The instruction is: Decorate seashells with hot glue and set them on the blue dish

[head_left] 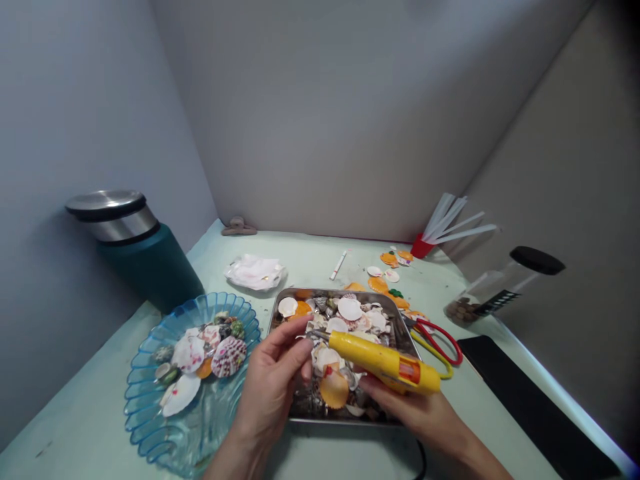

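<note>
My right hand (415,413) grips a yellow hot glue gun (383,357), its nozzle pointing left. Close to the nozzle tip is my left hand (275,367), thumb and forefinger brought together; whatever they pinch is too small to make out. Below both hands lies a metal tray (345,421) full of seashells, with a yellow scallop shell (334,389) near its front and a white shell (349,308) near its back. Left of my left hand, a blue scalloped plate (145,387) carries several shells, among them a purple-spotted scallop shell (229,356).
A teal bottle (150,267) stands behind the plate. Red-and-yellow-handled scissors (440,343), a black flat object (530,400) and a clear jar (500,287) are on the right. Glue sticks (445,217) stand in a red cup (421,247). A white packet (256,272) lies behind the tray.
</note>
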`<action>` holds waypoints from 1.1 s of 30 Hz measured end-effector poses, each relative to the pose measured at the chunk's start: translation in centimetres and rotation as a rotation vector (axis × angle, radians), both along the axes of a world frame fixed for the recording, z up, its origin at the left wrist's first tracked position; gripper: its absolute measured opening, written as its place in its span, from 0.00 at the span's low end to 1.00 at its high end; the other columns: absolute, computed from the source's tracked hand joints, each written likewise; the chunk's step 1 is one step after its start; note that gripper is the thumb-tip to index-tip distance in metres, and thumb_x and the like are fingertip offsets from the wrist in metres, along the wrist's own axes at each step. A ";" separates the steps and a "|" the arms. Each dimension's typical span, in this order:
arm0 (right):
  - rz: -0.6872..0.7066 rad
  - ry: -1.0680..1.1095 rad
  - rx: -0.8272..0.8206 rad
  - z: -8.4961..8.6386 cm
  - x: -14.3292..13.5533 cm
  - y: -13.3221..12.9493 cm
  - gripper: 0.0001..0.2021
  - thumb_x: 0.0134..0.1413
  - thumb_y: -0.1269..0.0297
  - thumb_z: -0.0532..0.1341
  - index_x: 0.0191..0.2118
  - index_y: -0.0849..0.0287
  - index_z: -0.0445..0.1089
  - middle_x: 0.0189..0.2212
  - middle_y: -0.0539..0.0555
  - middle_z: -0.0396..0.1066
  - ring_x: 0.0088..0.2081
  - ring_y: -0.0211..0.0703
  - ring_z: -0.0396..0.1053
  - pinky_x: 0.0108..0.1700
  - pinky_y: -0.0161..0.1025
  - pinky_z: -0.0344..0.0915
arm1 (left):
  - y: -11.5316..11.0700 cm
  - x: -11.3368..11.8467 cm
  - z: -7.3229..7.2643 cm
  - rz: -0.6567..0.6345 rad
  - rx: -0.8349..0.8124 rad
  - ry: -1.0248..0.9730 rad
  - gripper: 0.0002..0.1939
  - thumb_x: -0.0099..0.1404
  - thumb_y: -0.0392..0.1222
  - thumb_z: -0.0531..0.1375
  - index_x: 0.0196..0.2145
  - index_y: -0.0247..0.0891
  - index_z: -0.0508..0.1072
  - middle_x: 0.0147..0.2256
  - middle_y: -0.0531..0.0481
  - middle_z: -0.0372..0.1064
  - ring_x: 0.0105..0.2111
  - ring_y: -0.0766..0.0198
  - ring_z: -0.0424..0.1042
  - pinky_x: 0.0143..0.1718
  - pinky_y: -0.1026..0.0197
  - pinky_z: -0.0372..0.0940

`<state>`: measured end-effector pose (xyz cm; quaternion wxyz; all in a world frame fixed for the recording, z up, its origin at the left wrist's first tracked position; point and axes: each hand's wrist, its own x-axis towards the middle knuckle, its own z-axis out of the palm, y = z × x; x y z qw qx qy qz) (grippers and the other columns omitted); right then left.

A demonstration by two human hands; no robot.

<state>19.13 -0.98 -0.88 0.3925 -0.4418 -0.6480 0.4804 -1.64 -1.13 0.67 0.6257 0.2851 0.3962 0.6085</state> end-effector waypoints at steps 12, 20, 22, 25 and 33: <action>-0.033 -0.027 -0.015 0.3 0.0 -0.2 0.13 0.51 0.59 0.67 0.43 0.57 0.75 0.40 0.57 0.78 0.42 0.54 0.76 0.46 0.49 0.73 | 0.1 0.1 0.4 0.020 -0.010 -0.027 0.16 0.54 0.39 0.68 0.41 0.37 0.76 0.15 0.58 0.62 0.16 0.74 0.58 0.22 0.69 0.52; -0.007 0.087 -0.036 0.7 -0.4 -0.1 0.11 0.50 0.59 0.67 0.41 0.55 0.76 0.35 0.54 0.79 0.38 0.52 0.76 0.42 0.46 0.75 | 0.0 0.0 0.3 0.002 -0.023 -0.085 0.15 0.55 0.39 0.67 0.42 0.36 0.77 0.14 0.58 0.61 0.16 0.75 0.57 0.21 0.70 0.50; -0.023 0.008 0.066 0.6 -0.2 0.0 0.09 0.51 0.61 0.67 0.40 0.55 0.76 0.34 0.54 0.78 0.36 0.51 0.76 0.39 0.45 0.75 | 0.0 0.0 0.4 0.008 -0.023 -0.091 0.15 0.54 0.39 0.67 0.41 0.36 0.77 0.14 0.58 0.61 0.16 0.74 0.57 0.21 0.70 0.51; 0.013 -0.133 0.256 0.8 -0.1 0.1 0.03 0.55 0.65 0.64 0.35 0.54 0.75 0.29 0.53 0.76 0.31 0.48 0.74 0.31 0.40 0.73 | 0.0 0.1 0.5 0.005 -0.007 -0.098 0.15 0.54 0.39 0.68 0.41 0.38 0.77 0.13 0.59 0.60 0.16 0.74 0.57 0.21 0.69 0.51; 0.070 -0.182 0.341 1.7 -0.5 0.2 0.05 0.59 0.66 0.60 0.32 0.55 0.70 0.26 0.50 0.73 0.26 0.41 0.69 0.28 0.36 0.66 | 0.0 0.0 0.4 0.054 0.018 0.010 0.16 0.53 0.40 0.68 0.41 0.37 0.77 0.14 0.58 0.62 0.16 0.73 0.58 0.21 0.69 0.54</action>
